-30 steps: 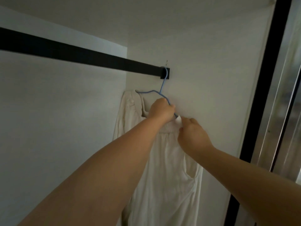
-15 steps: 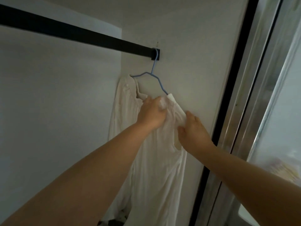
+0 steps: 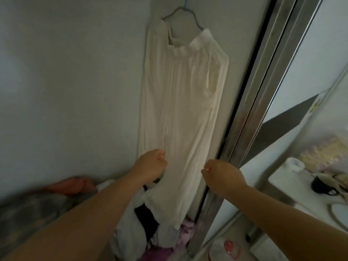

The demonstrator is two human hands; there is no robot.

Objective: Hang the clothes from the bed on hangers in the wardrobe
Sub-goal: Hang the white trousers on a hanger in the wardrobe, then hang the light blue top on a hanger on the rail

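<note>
The left hand [image 3: 150,165], in the lower middle of the frame, has its fingers curled in loosely with the fingertips at the left edge of the long cream-white fabric garment [image 3: 180,102]; whether it pinches the cloth or only touches it cannot be told through the blur. The right hand [image 3: 221,176], just right of centre, is also loosely curled, thumb and forefinger close together beside the garment's right edge, and a grip on the fabric cannot be confirmed either. Both forearms reach up and inward from the bottom corners of the frame, wrists level, one on each side of the garment's lower part.

The garment hangs full length from a thin blue wire hanger [image 3: 185,11] at the top centre, against the pale wardrobe wall [image 3: 66,81]. Its hem reaches a heap of white, black and purple clothes [image 3: 150,228] at the bottom centre. A metal sliding-door frame [image 3: 250,102] runs diagonally just right of the garment.
</note>
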